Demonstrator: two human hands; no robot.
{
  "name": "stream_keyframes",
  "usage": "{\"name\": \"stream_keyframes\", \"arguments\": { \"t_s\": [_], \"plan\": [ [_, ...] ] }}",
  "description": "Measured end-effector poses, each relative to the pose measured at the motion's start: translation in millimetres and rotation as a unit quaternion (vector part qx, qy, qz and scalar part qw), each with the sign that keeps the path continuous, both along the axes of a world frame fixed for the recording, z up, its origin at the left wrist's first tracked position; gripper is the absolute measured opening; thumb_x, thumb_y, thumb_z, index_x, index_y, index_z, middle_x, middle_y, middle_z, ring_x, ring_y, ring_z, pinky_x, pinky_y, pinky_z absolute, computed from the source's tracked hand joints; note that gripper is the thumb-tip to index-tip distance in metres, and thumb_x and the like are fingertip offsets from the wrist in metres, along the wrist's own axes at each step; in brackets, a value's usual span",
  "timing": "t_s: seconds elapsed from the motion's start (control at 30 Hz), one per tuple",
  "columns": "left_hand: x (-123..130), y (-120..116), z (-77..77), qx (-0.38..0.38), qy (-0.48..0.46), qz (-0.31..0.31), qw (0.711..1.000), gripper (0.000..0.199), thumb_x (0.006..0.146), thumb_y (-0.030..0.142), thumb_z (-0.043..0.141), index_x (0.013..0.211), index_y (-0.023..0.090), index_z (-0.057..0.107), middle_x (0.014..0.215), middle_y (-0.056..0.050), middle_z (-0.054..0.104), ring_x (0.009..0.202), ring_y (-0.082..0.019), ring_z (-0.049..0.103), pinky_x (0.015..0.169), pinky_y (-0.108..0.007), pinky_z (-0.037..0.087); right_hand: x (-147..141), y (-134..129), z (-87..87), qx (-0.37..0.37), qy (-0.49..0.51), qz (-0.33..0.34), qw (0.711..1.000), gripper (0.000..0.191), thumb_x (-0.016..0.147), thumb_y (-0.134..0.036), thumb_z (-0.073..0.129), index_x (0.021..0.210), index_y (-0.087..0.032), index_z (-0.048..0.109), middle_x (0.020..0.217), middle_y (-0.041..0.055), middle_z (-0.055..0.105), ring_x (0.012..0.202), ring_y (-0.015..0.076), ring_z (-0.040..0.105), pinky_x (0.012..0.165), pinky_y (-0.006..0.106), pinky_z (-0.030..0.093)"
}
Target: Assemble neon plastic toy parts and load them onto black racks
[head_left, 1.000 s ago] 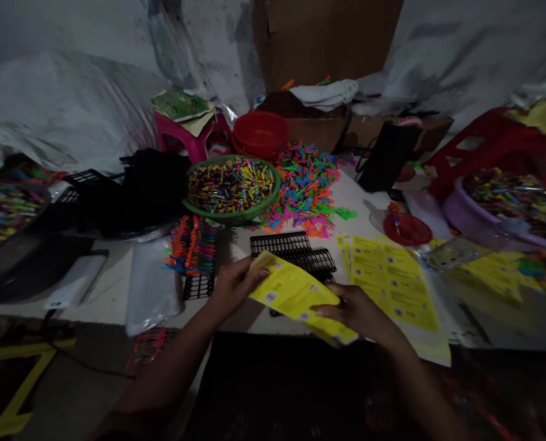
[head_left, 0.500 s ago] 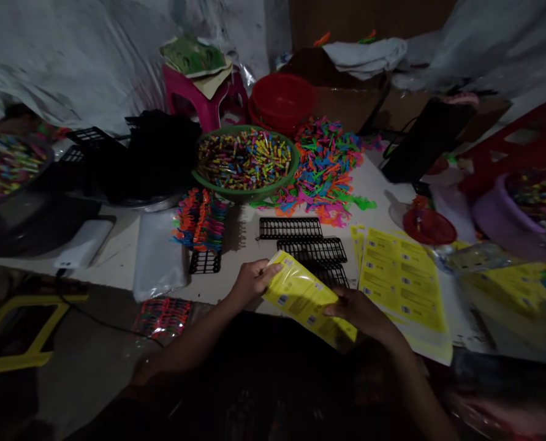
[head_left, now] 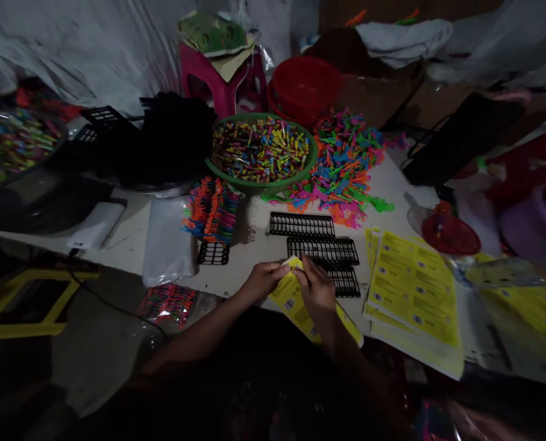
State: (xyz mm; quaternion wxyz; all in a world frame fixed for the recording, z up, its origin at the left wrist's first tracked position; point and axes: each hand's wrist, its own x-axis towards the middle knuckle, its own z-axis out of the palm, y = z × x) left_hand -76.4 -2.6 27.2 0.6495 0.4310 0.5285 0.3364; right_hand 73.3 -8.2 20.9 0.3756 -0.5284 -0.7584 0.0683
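Observation:
A yellow printed sheet [head_left: 293, 300], narrow as if folded, slants across the front edge of the table between my hands. My left hand [head_left: 264, 280] pinches its upper left corner. Close beside it, my right hand [head_left: 317, 291] grips the same upper end, with its wrist lying over the rest of the sheet. Just beyond the hands lie black plastic racks [head_left: 303, 225] with rows of slots, the nearest partly hidden by my right hand. More yellow printed sheets [head_left: 413, 288] lie flat in a stack to the right.
A green basin [head_left: 212, 164] of small colourful pieces stands at the back, with a heap of bright plastic pieces [head_left: 346, 165] beside it. Clear plastic bags [head_left: 169, 245] and a filled black rack [head_left: 212, 214] lie left. A red dish [head_left: 451, 234] sits right.
My right hand has moved up and left along the yellow sheet, from its lower end to the upper end beside my left hand. The view has shifted slightly.

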Motion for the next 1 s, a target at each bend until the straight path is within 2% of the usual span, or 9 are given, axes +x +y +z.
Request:
{"name": "stream_keyframes", "arguments": {
  "t_s": [0.1, 0.2, 0.43, 0.57, 0.7, 0.8, 0.9, 0.97, 1.0],
  "plan": [
    [2.1, 1.5, -5.2, -0.008, -0.001, 0.018, 1.0, 0.048, 0.064, 0.06, 0.054, 0.061, 0.012, 0.056, 0.055, 0.0, 0.054, 0.049, -0.01, 0.047, 0.048, -0.022, 0.036, -0.4, -1.7, -11.5, 0.095, -0.046, -0.004, 0.994, 0.039, 0.085, -0.02, 0.049, 0.124, -0.016, 0.05, 0.114, 0.0111, 0.062, 0.1, 0.0199, 0.061, 0.085, 0.034, 0.049],
    [3.7, 4.5, -7.8, -0.014, -0.005, 0.01, 1.0, 0.048, 0.064, 0.06, 0.054, 0.062, 0.012, 0.058, 0.058, -0.002, 0.057, 0.05, -0.011, 0.049, 0.05, -0.023, 0.038, 1.9, -1.4, -15.8, 0.127, -0.064, -0.004, 0.99, 0.039, 0.083, -0.018, 0.052, 0.122, -0.016, 0.051, 0.113, 0.0115, 0.062, 0.099, 0.0202, 0.06, 0.086, 0.036, 0.049],
    [-4.9, 14.6, -9.4, -0.053, -0.023, -0.035, 0.998, 0.048, 0.063, 0.059, 0.057, 0.061, 0.011, 0.06, 0.057, -0.003, 0.06, 0.052, -0.013, 0.054, 0.05, -0.024, 0.039, 3.8, 0.4, -19.4, 0.079, 0.016, 0.007, 0.997, 0.028, 0.083, -0.021, 0.052, 0.11, -0.021, 0.061, 0.108, 0.0074, 0.065, 0.099, 0.0185, 0.06, 0.089, 0.038, 0.047],
    [-7.2, 18.8, -8.1, -0.026, -0.039, -0.047, 0.998, 0.04, 0.067, 0.052, 0.056, 0.065, 0.013, 0.059, 0.06, -0.002, 0.061, 0.055, -0.013, 0.055, 0.052, -0.023, 0.04, 1.9, -2.6, -27.3, 0.046, -0.002, 0.022, 0.999, 0.03, 0.084, -0.023, 0.049, 0.113, -0.022, 0.059, 0.113, 0.0077, 0.062, 0.103, 0.0207, 0.058, 0.095, 0.043, 0.043],
    [-6.0, 21.1, -4.6, -0.044, -0.023, -0.03, 0.998, 0.035, 0.066, 0.047, 0.058, 0.056, 0.014, 0.052, 0.052, 0.001, 0.056, 0.049, -0.011, 0.051, 0.047, -0.022, 0.037, 0.5, -6.2, -31.7, 0.042, 0.0, 0.051, 0.998, 0.027, 0.084, -0.021, 0.047, 0.108, -0.023, 0.062, 0.111, 0.0059, 0.063, 0.103, 0.0197, 0.058, 0.097, 0.043, 0.041],
    [-4.8, 22.3, -2.1, -0.071, -0.025, -0.018, 0.997, 0.036, 0.066, 0.047, 0.057, 0.054, 0.014, 0.051, 0.05, 0.002, 0.054, 0.045, -0.009, 0.049, 0.045, -0.021, 0.035, -2.0, -3.4, -30.1, 0.06, 0.029, 0.043, 0.997, 0.019, 0.082, -0.02, 0.052, 0.096, -0.024, 0.065, 0.102, 0.0049, 0.066, 0.096, 0.0187, 0.06, 0.092, 0.041, 0.045],
    [-5.4, 26.5, -2.0, -0.077, -0.01, -0.04, 0.996, 0.037, 0.067, 0.048, 0.057, 0.053, 0.013, 0.052, 0.047, 0.003, 0.052, 0.042, -0.008, 0.046, 0.044, -0.021, 0.033, -4.8, 0.8, -26.9, 0.075, 0.05, 0.007, 0.996, 0.011, 0.079, -0.02, 0.055, 0.085, -0.023, 0.064, 0.091, 0.0052, 0.066, 0.09, 0.0183, 0.059, 0.087, 0.04, 0.047],
    [-7.9, 31.8, -4.1, -0.087, -0.007, -0.059, 0.994, 0.035, 0.066, 0.046, 0.058, 0.054, 0.013, 0.053, 0.046, 0.003, 0.052, 0.042, -0.009, 0.045, 0.044, -0.021, 0.033, -5.1, -2.3, -21.6, 0.083, 0.034, 0.025, 0.996, 0.01, 0.08, -0.019, 0.054, 0.081, -0.023, 0.062, 0.087, 0.0038, 0.064, 0.087, 0.0171, 0.059, 0.09, 0.042, 0.045],
    [-10.0, 35.0, -5.8, -0.093, -0.005, -0.066, 0.993, 0.034, 0.066, 0.045, 0.058, 0.055, 0.014, 0.054, 0.046, 0.003, 0.052, 0.042, -0.009, 0.046, 0.044, -0.021, 0.034, -4.3, -6.9, -16.8, 0.082, 0.018, 0.056, 0.995, 0.011, 0.08, -0.017, 0.053, 0.081, -0.023, 0.061, 0.086, 0.0028, 0.064, 0.086, 0.0164, 0.059, 0.092, 0.043, 0.043]
  ]
}}
